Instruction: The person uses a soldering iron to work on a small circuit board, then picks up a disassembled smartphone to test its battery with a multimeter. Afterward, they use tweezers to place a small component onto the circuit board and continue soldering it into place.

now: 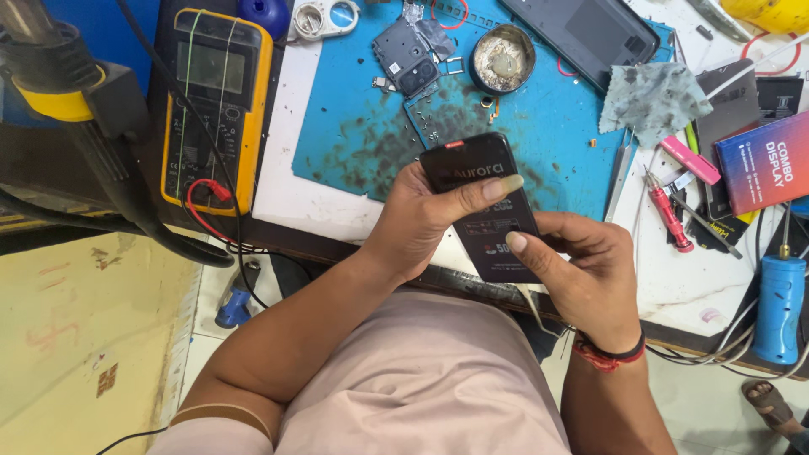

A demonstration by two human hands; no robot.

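Both my hands hold a black phone display panel with a printed protective film, just above the table's front edge. My left hand grips its left side, the thumb laid across the face. My right hand holds the lower right part, with the thumb pressed on the film near the bottom. The panel is tilted, its top end pointing away from me over the blue work mat.
A yellow multimeter lies at the left with red and black leads. On the mat sit a phone frame part, a round tin, a dark phone back and a grey rag. A red screwdriver, pink tool, display box and blue tool lie right.
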